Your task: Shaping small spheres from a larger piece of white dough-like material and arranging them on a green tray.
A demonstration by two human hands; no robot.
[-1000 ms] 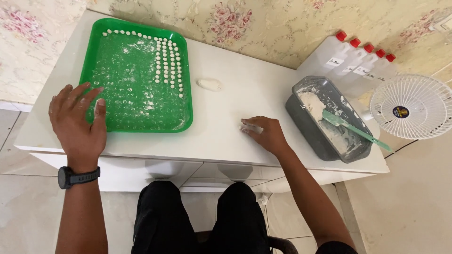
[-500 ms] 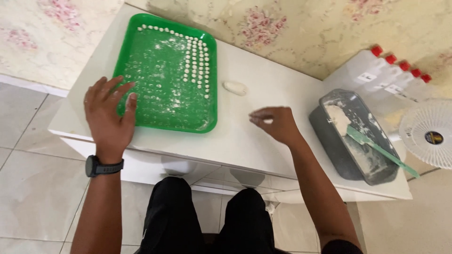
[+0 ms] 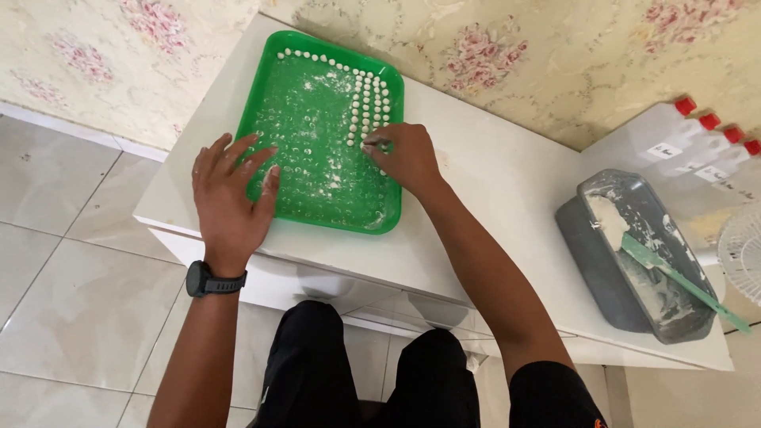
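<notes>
A green tray dusted with flour lies on the white table. Small white dough balls sit in rows along its far edge and right side. My left hand lies flat with fingers spread on the tray's near left edge; a black watch is on its wrist. My right hand reaches over the tray's right rim, fingertips pinched at the near end of the ball rows, seemingly on a small dough ball that I can barely see.
A grey tub with white dough and a green spatula stands at the table's right end. White bottles with red caps stand behind it against the floral wall. A white fan's edge shows far right. Tiled floor lies left.
My right hand has moved left from the middle of the table to the tray's right side. The lump of dough on the table is now hidden. The left hand stays on the tray.
</notes>
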